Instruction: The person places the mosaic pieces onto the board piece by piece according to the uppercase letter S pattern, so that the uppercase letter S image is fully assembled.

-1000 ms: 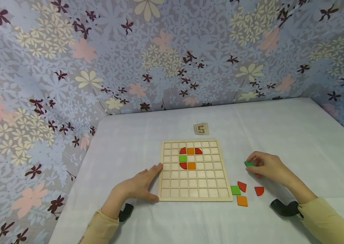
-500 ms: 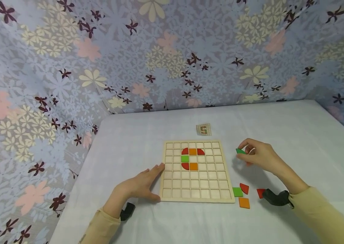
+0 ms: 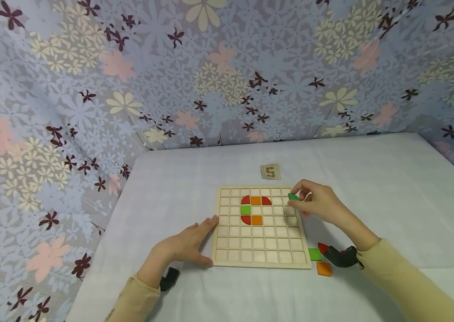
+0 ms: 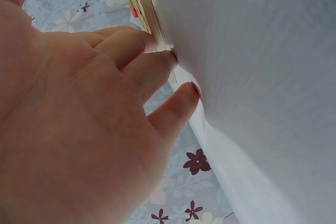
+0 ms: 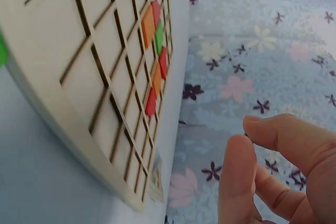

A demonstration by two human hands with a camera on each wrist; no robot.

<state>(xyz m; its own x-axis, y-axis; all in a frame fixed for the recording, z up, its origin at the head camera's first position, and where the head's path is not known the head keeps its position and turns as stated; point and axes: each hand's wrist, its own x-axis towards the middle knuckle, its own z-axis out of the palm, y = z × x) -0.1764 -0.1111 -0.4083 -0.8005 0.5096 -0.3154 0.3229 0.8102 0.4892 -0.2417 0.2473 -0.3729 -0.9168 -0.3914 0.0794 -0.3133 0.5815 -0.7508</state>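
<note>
My right hand (image 3: 320,203) pinches a small green tile (image 3: 293,197) between thumb and forefinger, above the right side of a wooden grid board (image 3: 261,261). A bit of red (image 3: 305,213) shows under its other fingers; its shape is hidden. In the right wrist view the thumb and forefinger tips nearly meet, and the tile is out of sight. My left hand (image 3: 184,245) rests on the table with its fingers spread, fingertips and thumb at the board's left edge. On the board lie red quarter-circle tiles (image 3: 266,201), orange squares (image 3: 257,220) and a green square (image 3: 245,209), forming a curve.
Beyond the board lies a small card (image 3: 270,171) with a coloured grid pattern. Near the board's lower right corner are a loose green square (image 3: 315,254), an orange square (image 3: 324,269) and red pieces (image 3: 322,247), partly covered by the black wrist device (image 3: 340,257).
My right hand has carried the green tile leftward and up from the table on the right to over the board's right edge. The left hand stays at the board's left edge.
</note>
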